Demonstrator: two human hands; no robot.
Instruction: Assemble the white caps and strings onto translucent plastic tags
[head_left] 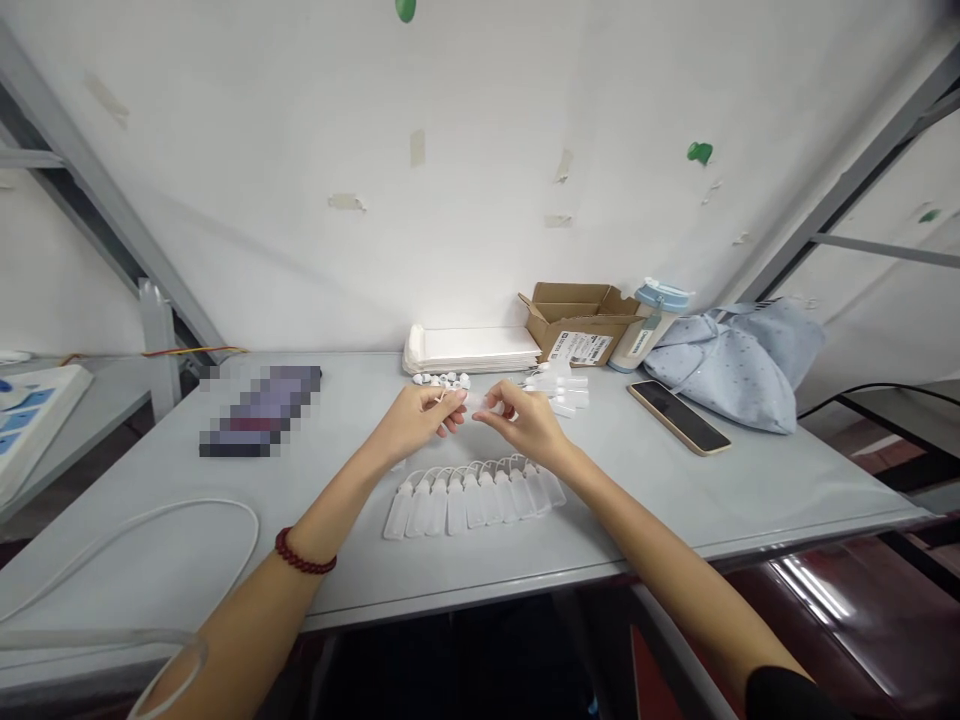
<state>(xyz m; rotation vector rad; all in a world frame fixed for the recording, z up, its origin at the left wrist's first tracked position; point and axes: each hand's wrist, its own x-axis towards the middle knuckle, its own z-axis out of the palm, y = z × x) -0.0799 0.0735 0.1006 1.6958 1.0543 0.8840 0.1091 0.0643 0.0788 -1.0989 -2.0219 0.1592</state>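
Observation:
Both of my hands meet over the middle of the table, close to each other. My left hand (421,418) is closed, thumb against fingers, at one end of a small translucent plastic piece (475,400). My right hand (525,420) pinches the other end of it. Fingers hide much of the piece. Just below the hands lies a row of several flat, translucent, bottle-shaped pieces (456,505) with white necks and thin white loops. Small white cap-like parts (450,380) sit behind my left hand. More translucent pieces (570,385) lie beyond my right hand.
Against the wall are a stack of white envelopes or sheets (476,347), an open cardboard box (581,320) and a blue-lidded cup (651,325). A phone (679,415) and blue cloth (739,365) lie right. A blurred-out object (262,412) and white cable (251,520) lie left.

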